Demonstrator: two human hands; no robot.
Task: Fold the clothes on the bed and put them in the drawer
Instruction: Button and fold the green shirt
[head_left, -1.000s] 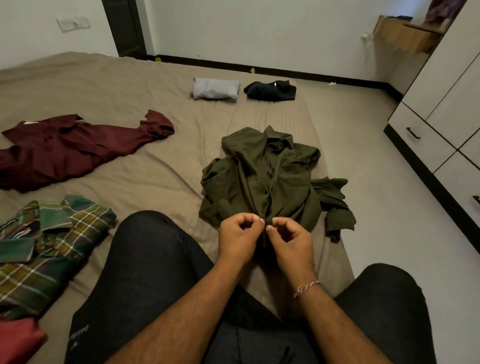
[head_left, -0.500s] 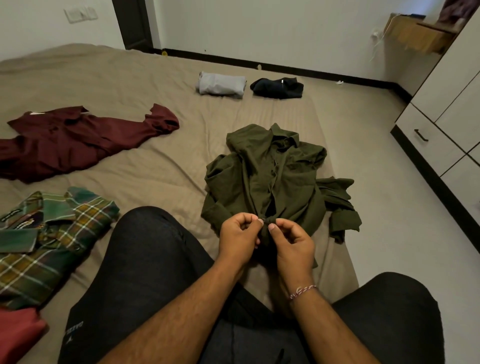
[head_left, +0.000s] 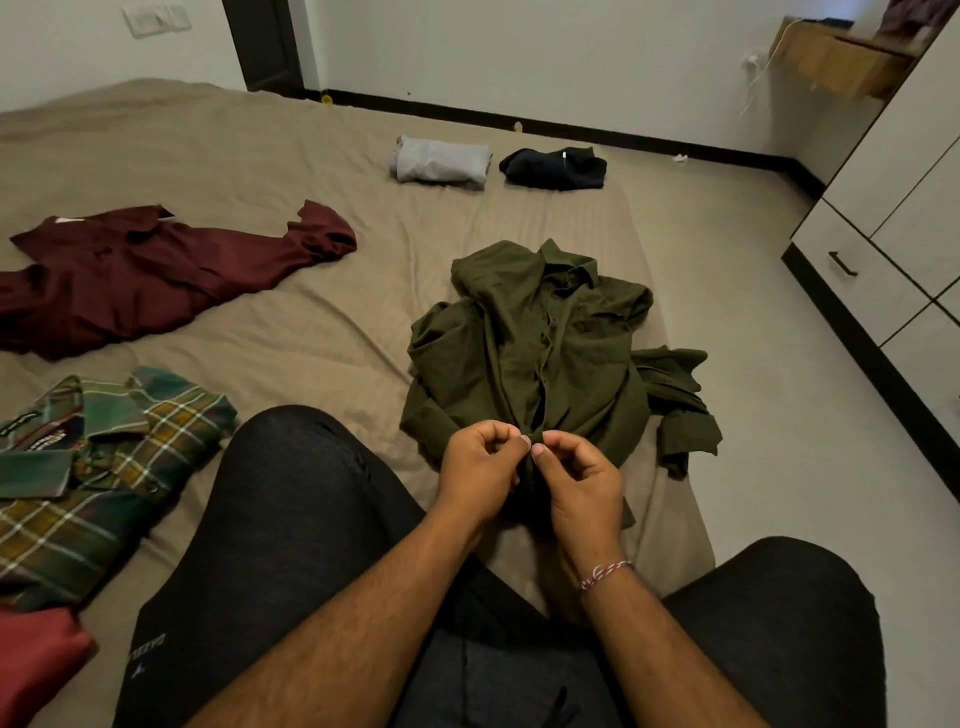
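Note:
An olive green shirt lies crumpled on the bed in front of me, collar away from me, one sleeve trailing over the right edge. My left hand and my right hand meet at the shirt's near front placket, each pinching the fabric between thumb and fingertips. A maroon shirt lies spread out at the left. A green plaid shirt sits at the near left, with a red garment below it. Folded grey and dark navy clothes rest at the far side.
A white wardrobe with drawers stands along the right wall, its drawers closed. Bare floor runs between bed and wardrobe. My knees in dark trousers rest on the bed's near part. A wooden shelf hangs at the far right.
Both hands stay pinched at the green shirt's placket with only small finger movement. The view has tilted slightly; the clothes have not moved.

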